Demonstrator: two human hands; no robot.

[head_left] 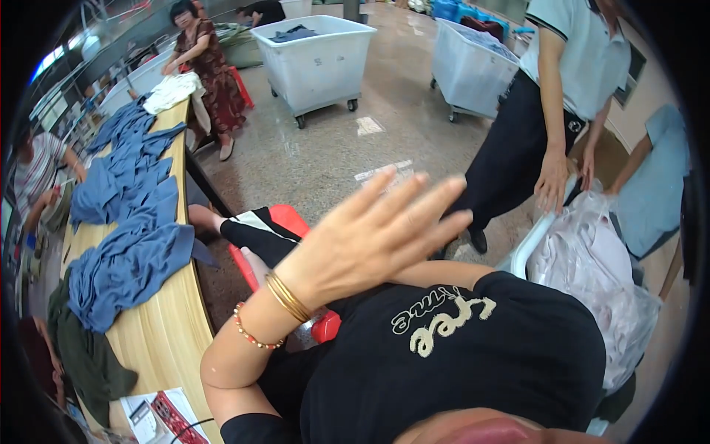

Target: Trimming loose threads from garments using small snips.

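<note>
My left hand [370, 240] is raised in front of my chest, its back showing and its fingers stretched out and apart, with nothing in it. Gold bangles [285, 297] and a beaded bracelet [255, 342] circle that wrist and forearm. Behind it, my right forearm [451, 274] crosses my black T-shirt [473, 362]; my right hand is hidden, so its fingers do not show. Beyond my left hand is a red plastic stool or seat [287, 220], with a leg in black trousers with a white stripe [259, 228] beside it.
Blue garments [133, 251] lie along a wooden table [159, 337] on the left, with a dark green garment [85, 362] and a red phone case [176, 418] nearer. White wheeled bins [314, 63] stand farther off. On the right, a person [566, 81] reaches toward plastic-wrapped pale garments [592, 251].
</note>
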